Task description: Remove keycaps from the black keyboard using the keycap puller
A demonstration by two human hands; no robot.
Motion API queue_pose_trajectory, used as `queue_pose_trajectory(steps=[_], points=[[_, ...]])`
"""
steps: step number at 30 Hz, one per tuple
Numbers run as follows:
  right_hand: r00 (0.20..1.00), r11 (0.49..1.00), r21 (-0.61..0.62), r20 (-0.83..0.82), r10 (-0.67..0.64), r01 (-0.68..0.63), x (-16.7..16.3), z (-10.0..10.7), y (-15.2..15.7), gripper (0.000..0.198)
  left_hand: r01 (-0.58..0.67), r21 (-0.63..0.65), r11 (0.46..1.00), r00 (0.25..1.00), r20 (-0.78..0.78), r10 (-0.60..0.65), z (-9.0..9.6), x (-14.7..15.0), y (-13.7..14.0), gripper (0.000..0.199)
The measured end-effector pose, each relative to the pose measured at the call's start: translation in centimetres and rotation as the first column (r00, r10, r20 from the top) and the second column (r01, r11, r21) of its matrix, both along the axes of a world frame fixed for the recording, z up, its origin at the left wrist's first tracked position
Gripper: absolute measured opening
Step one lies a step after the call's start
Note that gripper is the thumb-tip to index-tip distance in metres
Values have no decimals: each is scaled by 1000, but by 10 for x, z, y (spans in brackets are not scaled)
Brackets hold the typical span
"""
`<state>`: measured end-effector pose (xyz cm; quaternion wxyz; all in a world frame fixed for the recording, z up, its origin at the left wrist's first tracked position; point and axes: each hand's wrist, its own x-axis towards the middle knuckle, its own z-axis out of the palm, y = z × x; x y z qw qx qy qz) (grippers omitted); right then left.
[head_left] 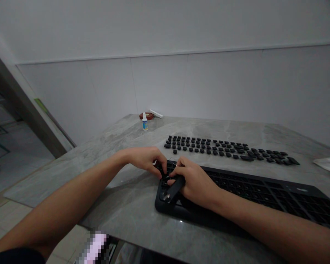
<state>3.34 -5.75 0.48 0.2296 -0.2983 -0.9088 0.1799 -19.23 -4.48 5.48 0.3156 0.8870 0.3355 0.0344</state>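
Note:
A black keyboard (236, 190) lies at an angle on the table, many of its key positions bare. My right hand (196, 179) is closed around a black-handled keycap puller (176, 189), whose thin wires show near my fingertips. The tool's other end, with a bit of metal, points down toward the keyboard's front left corner. Over the keyboard's left end, my left hand (151, 161) pinches a small black keycap (160, 167) between thumb and fingers, partly hidden. Both hands' fingertips are close together. Removed keycaps (209, 146) lie in rows behind the keyboard.
Toward the back left stand a small white spray bottle with a blue label (145, 124), a reddish-brown object (146, 116) and a white strip (156, 113). Something white (328, 164) lies at the right. The grey marbled table (126, 205) meets a pale wall.

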Motion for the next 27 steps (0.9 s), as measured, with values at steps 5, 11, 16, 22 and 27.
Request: queue_pose_trajectory(steps=[5,11,16,22,27], points=[[999,997,-73,-41,-6,3,-3,2,-1,12,-14,-31,999,999,31,15,-2,-1,1,15],[999,999,-14,-3,-50,50,-2,3,-3,10,-44,-46,998,998,40,46,-3,1,0,17],[1000,1000,-8,13,20,-20,-3,4,-1,17,-45,-53,998,999,-4,44,0,3,-1,18],[997,997,1,24,75,-75,-5,5,1,20,-39,-52,998,999,27,40,-1,2,-1,15],[994,989,99,42,105,-109,-5,1,4,14,-28,-36,999,1000,11,29,-1,0,1,15]])
